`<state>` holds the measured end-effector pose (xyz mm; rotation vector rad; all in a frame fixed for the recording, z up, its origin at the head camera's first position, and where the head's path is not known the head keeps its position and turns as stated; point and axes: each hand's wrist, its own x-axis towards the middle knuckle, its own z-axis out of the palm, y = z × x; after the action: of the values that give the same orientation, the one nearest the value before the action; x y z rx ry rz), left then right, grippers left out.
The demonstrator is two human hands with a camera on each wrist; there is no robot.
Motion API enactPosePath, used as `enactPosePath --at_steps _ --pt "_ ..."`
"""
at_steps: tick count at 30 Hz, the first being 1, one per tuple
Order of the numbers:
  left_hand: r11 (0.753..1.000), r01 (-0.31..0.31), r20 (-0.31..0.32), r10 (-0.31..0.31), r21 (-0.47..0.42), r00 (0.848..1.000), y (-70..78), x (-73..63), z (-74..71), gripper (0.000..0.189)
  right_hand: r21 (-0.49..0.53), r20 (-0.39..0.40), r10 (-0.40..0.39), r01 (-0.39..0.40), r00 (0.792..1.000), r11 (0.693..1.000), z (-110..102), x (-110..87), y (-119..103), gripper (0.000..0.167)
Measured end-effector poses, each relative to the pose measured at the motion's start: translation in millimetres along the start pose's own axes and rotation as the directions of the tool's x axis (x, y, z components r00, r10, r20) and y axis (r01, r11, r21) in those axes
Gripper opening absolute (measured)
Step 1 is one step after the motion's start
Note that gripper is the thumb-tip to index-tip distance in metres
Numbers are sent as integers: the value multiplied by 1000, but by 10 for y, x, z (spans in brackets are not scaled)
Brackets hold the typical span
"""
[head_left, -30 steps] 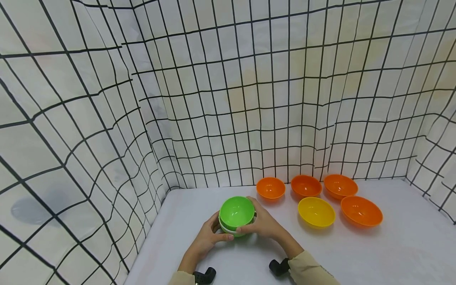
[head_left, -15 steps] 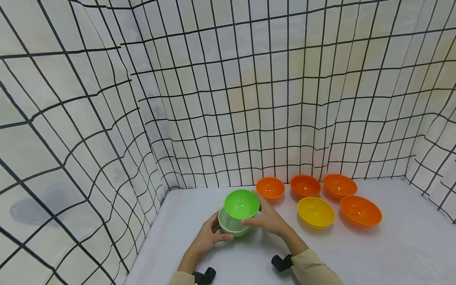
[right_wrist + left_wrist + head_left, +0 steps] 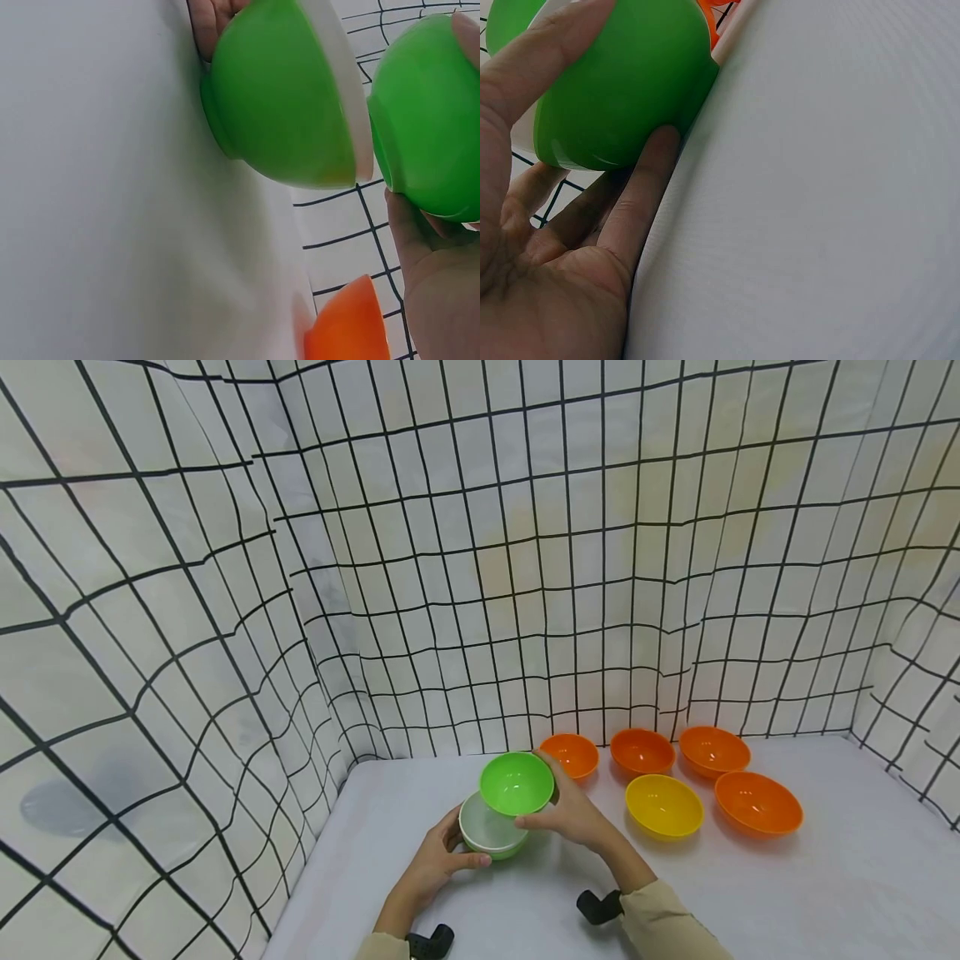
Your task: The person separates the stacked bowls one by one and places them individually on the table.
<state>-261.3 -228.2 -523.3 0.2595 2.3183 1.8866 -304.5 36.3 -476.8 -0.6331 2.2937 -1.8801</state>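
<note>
My right hand [image 3: 573, 818] holds a small bright green bowl [image 3: 517, 783] by its side, thumb on the near edge and fingers behind. It is raised over a white bowl [image 3: 486, 823], which sits nested in a larger green bowl [image 3: 281, 105] on the table. Around the left side of this nested pair curls my left hand [image 3: 437, 860], thumb [image 3: 551, 56] at the front. In the right wrist view, the lifted bowl's foot is apart from the white rim, with the netting showing between them in part.
Several orange bowls [image 3: 759, 805] stand at the back and right of the white table [image 3: 825, 893], with a yellow bowl [image 3: 664, 807] among them. Behind and to the left rise white walls covered with black grid netting [image 3: 480, 568]. Black devices [image 3: 598, 907] sit at both wrists.
My right hand has lifted the small green bowl out of the stack, up and to the right, uncovering the white bowl. My left hand has stayed on the lower bowls.
</note>
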Motion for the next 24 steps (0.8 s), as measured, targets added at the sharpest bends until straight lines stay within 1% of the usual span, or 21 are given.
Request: enactPosePath --at_steps 6,12,16,24 --pt "1000 0 -4 0 -19 1000 23 -7 8 98 -7 7 9 -9 1000 1000 -66 -3 -20 112" --pt "1000 1 -8 -1 -31 1000 38 -9 10 97 -49 -10 45 -46 999 998 -175 -29 -56 115" --pt "999 3 -14 -3 -33 1000 36 -6 7 98 -62 -12 39 -40 999 997 -232 -43 -84 112" --pt "1000 -2 -13 2 -25 1000 30 -13 6 98 -143 -53 48 -55 997 988 -314 -80 -55 115"
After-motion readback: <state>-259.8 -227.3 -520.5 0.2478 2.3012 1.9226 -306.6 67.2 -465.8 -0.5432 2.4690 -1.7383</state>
